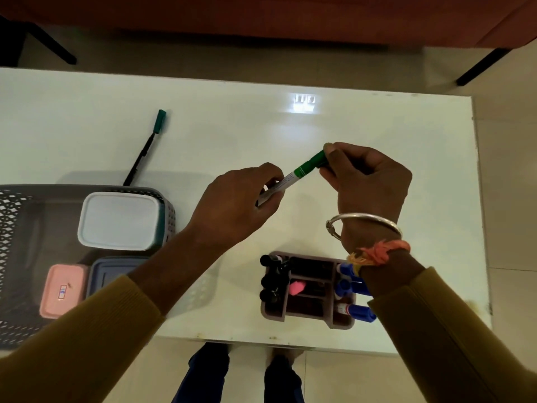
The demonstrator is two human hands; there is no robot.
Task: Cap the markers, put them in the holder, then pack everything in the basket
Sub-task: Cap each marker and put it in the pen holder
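**Inspector:** State of the grips?

**Assistant:** The left grip [241, 205] is curled round the white barrel of the green-banded whiteboard marker [292, 178], holding it above the glossy white counter [377, 117]. The right grip [369, 181] pinches the green plastic cap [318, 159] at the marker's far end. The cap meets the marker, but I cannot tell whether it is fully seated.

**Inspector:** The holder?

**Assistant:** The mauve plastic compartment holder [308, 317] stands near the counter's front edge, below the right wrist. Black-capped markers [271, 282] stand in its left side and blue-capped markers [348, 286] in its right. A small pink item [296, 287] sits in the middle.

**Inspector:** The basket?

**Assistant:** The dark grey lattice plastic basket [11, 228] sits at the counter's left. It holds a white-lidded box [120, 219], a pink box [62, 290] and a blue-grey box [113, 271]. A thin black pen with a teal cap [145, 149] lies on the counter just beyond it.
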